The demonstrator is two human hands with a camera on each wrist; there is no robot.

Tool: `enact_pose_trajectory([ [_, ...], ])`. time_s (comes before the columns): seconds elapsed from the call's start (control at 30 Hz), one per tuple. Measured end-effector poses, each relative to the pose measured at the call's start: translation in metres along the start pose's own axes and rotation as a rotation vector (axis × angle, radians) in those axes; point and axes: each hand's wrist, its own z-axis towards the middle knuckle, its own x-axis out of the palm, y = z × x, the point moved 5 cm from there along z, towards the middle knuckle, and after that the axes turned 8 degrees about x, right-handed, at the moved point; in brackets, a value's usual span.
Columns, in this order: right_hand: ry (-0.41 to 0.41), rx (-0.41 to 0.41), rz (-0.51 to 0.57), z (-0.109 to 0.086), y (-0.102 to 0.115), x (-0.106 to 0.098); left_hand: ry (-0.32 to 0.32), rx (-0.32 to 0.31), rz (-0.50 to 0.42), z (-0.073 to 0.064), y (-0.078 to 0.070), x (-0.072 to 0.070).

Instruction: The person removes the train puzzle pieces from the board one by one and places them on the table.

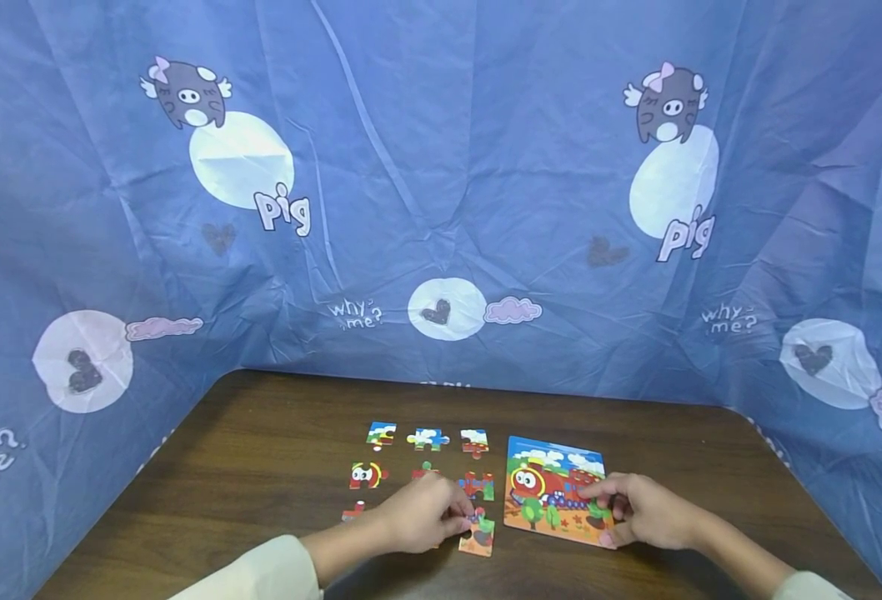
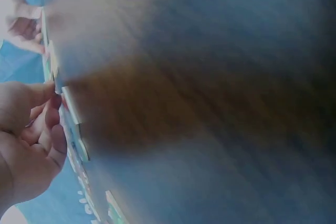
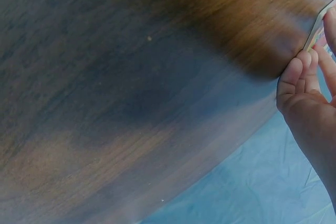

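In the head view my left hand (image 1: 428, 512) pinches a jigsaw puzzle piece (image 1: 478, 540) with orange ground and a green bush, thumb and forefinger at its upper left edge. My right hand (image 1: 654, 512) holds the lower right corner of a square puzzle board (image 1: 553, 467) picturing a red train, its thumb at the bottom edge and fingers across the picture. The left wrist view shows the left hand (image 2: 31, 140) side-on at the row of pieces. From the right wrist view, the right hand (image 3: 310, 93) grips the thin board edge (image 3: 316, 27).
Several loose pieces lie in rows left of the board, including a sky piece (image 1: 428, 439), an eyes piece (image 1: 366, 475) and a red train piece (image 1: 477, 485). The left hand partly covers others. Brown wooden table (image 1: 261, 467) beneath; blue printed cloth (image 1: 441, 208) hangs behind.
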Motion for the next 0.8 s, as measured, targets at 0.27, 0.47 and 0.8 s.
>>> enact_pose_trajectory([
  [0.27,-0.002,-0.009,-0.008,0.0006,-0.0013,0.0004,0.002,0.061,0.123,-0.0030,0.0004,0.0007],
  [0.47,0.003,-0.001,0.002,-0.0004,-0.0033,0.0007,-0.006,0.055,0.108,-0.0042,0.0016,0.0006],
  [0.8,0.025,-0.003,-0.019,0.0020,-0.0022,0.0003,0.003,0.034,0.104,-0.0037,0.0043,-0.0015],
])
